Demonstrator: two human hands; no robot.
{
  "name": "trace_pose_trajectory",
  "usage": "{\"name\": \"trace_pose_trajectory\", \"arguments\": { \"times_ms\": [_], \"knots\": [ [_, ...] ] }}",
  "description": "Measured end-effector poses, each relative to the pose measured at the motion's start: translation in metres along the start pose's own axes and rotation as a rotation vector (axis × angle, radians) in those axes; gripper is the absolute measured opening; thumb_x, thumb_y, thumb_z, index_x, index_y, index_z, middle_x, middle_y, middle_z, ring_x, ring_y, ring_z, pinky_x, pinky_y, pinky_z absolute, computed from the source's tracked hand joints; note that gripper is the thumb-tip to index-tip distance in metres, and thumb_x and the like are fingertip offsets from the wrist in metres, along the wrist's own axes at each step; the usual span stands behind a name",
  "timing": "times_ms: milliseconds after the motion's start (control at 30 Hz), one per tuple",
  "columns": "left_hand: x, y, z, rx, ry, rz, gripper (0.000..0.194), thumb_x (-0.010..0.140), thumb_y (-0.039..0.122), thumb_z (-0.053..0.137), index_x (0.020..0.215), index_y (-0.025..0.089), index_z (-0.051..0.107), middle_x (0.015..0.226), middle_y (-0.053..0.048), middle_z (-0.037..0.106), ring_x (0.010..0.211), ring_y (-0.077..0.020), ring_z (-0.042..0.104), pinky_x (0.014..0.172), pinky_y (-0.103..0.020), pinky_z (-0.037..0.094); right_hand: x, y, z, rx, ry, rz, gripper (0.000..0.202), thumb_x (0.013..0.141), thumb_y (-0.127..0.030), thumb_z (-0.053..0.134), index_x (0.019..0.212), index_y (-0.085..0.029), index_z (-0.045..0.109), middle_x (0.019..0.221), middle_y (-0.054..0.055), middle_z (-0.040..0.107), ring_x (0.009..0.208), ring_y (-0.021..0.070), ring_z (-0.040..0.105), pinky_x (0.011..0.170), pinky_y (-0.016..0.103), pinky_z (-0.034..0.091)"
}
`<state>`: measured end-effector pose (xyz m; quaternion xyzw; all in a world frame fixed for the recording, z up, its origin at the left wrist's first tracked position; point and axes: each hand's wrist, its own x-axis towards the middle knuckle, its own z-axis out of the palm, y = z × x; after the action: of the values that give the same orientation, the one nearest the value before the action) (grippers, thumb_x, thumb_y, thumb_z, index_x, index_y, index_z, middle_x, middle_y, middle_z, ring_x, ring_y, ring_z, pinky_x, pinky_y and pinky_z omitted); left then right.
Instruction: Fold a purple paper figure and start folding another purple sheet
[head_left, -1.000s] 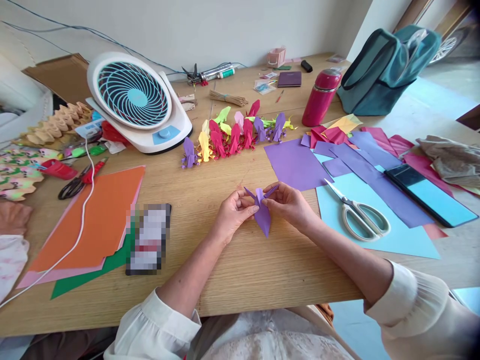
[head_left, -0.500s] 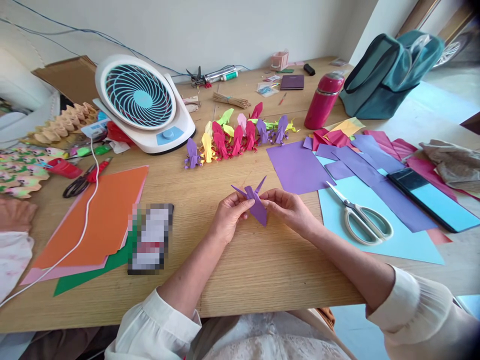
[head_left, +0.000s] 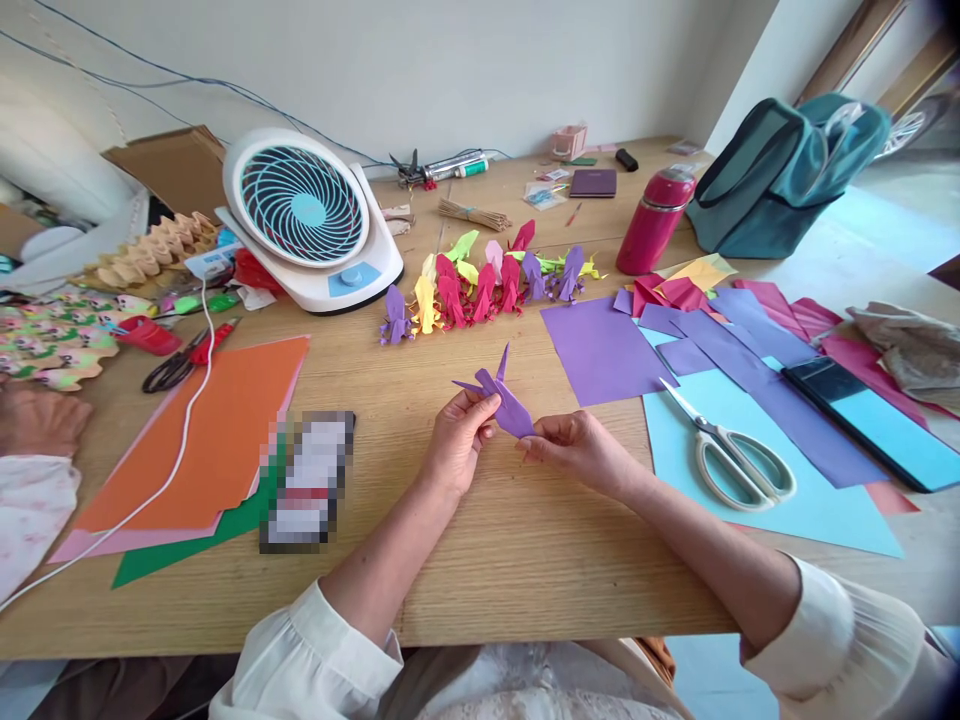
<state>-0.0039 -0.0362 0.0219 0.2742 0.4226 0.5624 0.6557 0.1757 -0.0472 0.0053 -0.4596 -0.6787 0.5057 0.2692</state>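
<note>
- Here we are, my left hand (head_left: 454, 445) pinching the purple folded paper (head_left: 513, 408) near the base of its thin points, thumb on top.
- My right hand (head_left: 583, 452) has its fingertips closed on the wide lower end — both hands gripping the one small piece, just above the table (head_left: 480, 570).
- One thin point stands up, another sticks out to the left; squeeze too hard at their base and I'd likely crush the creases.
- Pull my hands apart too sharply and that wide end could tear, or the folds could open out.
- Up ahead, the row of folded figures (head_left: 485, 290) sits close together; a careless reach might knock some over.
- The fan (head_left: 307, 210) — can't tell if it's running — could scatter loose paper if it blows this way.
- Over right, the scissors (head_left: 705, 425) lie with blades angled towards the purple sheet (head_left: 604, 350); a sweeping wrist might catch them.
</note>
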Motion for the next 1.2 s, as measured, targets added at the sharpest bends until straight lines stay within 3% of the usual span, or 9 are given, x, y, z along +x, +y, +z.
{"name": "trace_pose_trajectory", "arguments": {
  "times_ms": [300, 500, 733, 967, 1200],
  "knots": [
    [0.003, 0.005, -0.003, -0.036, 0.009, 0.039, 0.034, 0.056, 0.025, 0.091, 0.071, 0.013, 0.063, 0.070, 0.003, 0.060, 0.057, -0.0030, 0.044, 0.049, -0.016, 0.033, 0.000, -0.007, -0.008, 0.077, -0.086, -0.023, 0.038, 0.085, -0.050, 0.063, 0.070, -0.016, 0.067, 0.059, -0.003, 0.054, 0.055, 0.0093, 0.039, 0.052, 0.025, 0.027],
    [0.005, 0.007, -0.005, -0.123, 0.016, 0.026, 0.034, 0.055, 0.024, 0.092, 0.068, 0.013, 0.062, 0.068, 0.003, 0.059, 0.059, -0.0037, 0.048, 0.048, -0.015, 0.032, 0.003, -0.015, -0.018, 0.249, -0.087, 0.034, 0.039, 0.081, -0.055, 0.067, 0.072, -0.018, 0.069, 0.070, 0.003, 0.069, 0.068, 0.0158, 0.059, 0.067, 0.028, 0.044],
    [0.004, 0.005, -0.007, -0.056, -0.102, -0.035, 0.031, 0.059, 0.028, 0.090, 0.070, 0.013, 0.066, 0.070, 0.001, 0.062, 0.059, -0.0047, 0.049, 0.049, -0.017, 0.033, 0.007, -0.010, -0.020, 0.349, 0.118, 0.043, 0.045, 0.078, -0.062, 0.068, 0.071, -0.018, 0.066, 0.067, 0.002, 0.065, 0.063, 0.0134, 0.055, 0.062, 0.027, 0.042],
    [-0.004, 0.000, -0.002, 0.131, -0.180, -0.062, 0.034, 0.056, 0.035, 0.091, 0.075, 0.015, 0.073, 0.070, 0.000, 0.066, 0.063, -0.0082, 0.055, 0.053, -0.019, 0.036, 0.004, -0.014, -0.015, 0.358, 0.056, -0.017, 0.042, 0.082, -0.059, 0.066, 0.079, -0.017, 0.067, 0.070, 0.002, 0.064, 0.065, 0.0137, 0.055, 0.065, 0.027, 0.044],
    [-0.003, -0.001, -0.003, 0.146, -0.215, -0.043, 0.032, 0.059, 0.035, 0.090, 0.077, 0.015, 0.074, 0.072, -0.002, 0.067, 0.061, -0.0082, 0.050, 0.051, -0.020, 0.030, 0.003, -0.016, -0.010, 0.333, 0.017, -0.051, 0.042, 0.084, -0.060, 0.063, 0.086, -0.018, 0.066, 0.077, 0.003, 0.064, 0.072, 0.0163, 0.056, 0.069, 0.029, 0.044]
  ]
}}
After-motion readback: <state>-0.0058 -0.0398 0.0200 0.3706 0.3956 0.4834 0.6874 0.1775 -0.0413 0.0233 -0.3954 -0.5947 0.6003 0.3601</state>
